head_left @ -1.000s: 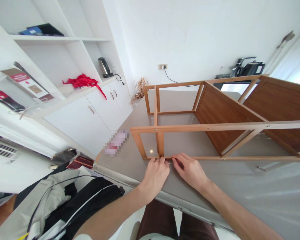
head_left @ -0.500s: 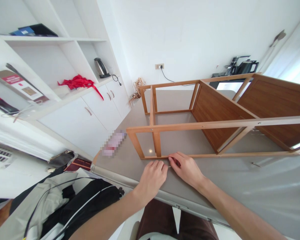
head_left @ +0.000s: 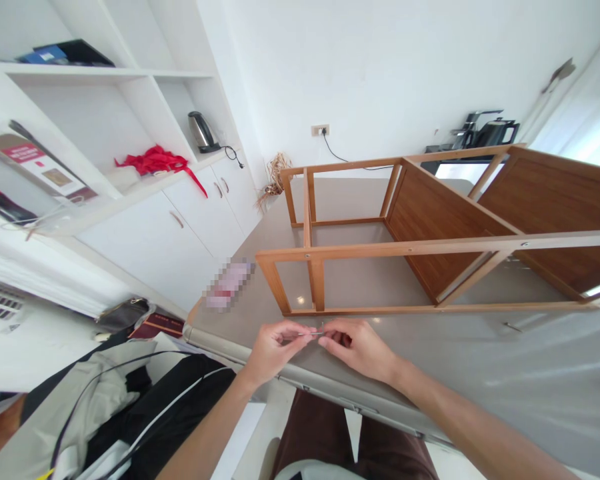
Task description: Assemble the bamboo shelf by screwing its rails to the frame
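My left hand [head_left: 279, 348] pinches a thin metal hex key [head_left: 316, 333] between thumb and fingertips, just above the table's front edge. Its short bent end points up beside the fingertips of my right hand [head_left: 360, 345], which are closed at that end. Whether a screw is also hidden in the right fingers I cannot tell. Right behind both hands, a wooden shelf frame [head_left: 360, 252] lies on its side across the grey table [head_left: 380, 283], with slatless open bays at the left and solid panels at the right. Small metal fasteners show along its upper rail.
A small metal screw-like piece [head_left: 513, 327] lies on the table at the right. A blurred pinkish packet [head_left: 229, 285] is at the table's left end. Clothes [head_left: 165, 407] are piled at the lower left. White shelving with a steel kettle [head_left: 201, 132] stands at the left.
My left hand has turned and moved left, so the metal key now shows between the fingers. My right hand has shifted left and slightly down, away from the frame's lower rail.
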Tool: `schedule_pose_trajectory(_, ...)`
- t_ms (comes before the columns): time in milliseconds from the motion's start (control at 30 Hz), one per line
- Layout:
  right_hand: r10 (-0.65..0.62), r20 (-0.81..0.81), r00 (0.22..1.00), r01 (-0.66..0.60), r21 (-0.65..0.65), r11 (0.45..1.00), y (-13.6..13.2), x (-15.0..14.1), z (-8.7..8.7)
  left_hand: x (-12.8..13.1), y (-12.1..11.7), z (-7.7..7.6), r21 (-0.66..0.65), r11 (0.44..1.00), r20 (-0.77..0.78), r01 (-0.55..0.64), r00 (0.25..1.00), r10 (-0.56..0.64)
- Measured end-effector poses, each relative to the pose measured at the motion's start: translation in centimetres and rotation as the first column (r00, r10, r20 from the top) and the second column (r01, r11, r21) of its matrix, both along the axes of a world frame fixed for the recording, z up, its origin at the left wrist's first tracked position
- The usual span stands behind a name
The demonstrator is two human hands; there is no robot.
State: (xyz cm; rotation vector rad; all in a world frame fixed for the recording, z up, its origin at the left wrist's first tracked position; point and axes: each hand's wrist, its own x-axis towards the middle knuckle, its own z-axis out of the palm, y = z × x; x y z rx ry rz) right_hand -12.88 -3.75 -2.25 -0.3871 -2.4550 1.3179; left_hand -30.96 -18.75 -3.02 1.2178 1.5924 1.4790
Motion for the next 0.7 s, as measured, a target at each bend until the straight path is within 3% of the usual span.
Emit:
schedule_pose_trajectory(133, 0.023, 0.027, 0.999, -0.014, -0.291, 0.957, -0.2, -0.5, 0.0, 0.3, 0.2, 0.0, -0.024, 1.0, -0.086, 0.002, 0.996, -0.004)
schedule_pose_trajectory(233, 0.004, 0.015, 1.0, 0.002, -0.41, 0.912, 0.1, -0.7, -0.2, 0.2, 0.3, 0.2, -0.035, 0.999, -0.188, -0.004, 0.982, -0.002)
schedule_pose_trajectory(367, -0.019, 0.036, 0.999, 0.031, -0.401, 0.915, 0.3, -0.8, -0.2, 0.2, 0.4, 0.1, -0.026, 0.999, -0.337, -0.039, 0.941, 0.028)
schedule_pose_trajectory(567, -0.057, 0.079, 0.995, 0.079, -0.311, 0.947, -0.1, -0.9, 0.1, -0.2, 0.1, -0.1, 0.093, 0.994, -0.552, -0.056, 0.828, 0.098)
schedule_pose_trajectory(700, -0.08, 0.068, 0.995, 0.095, -0.259, 0.961, -0.3, -0.9, 0.0, -1.5, -0.4, 0.2, 0.013, 0.995, -0.571, -0.095, 0.816, 0.085)
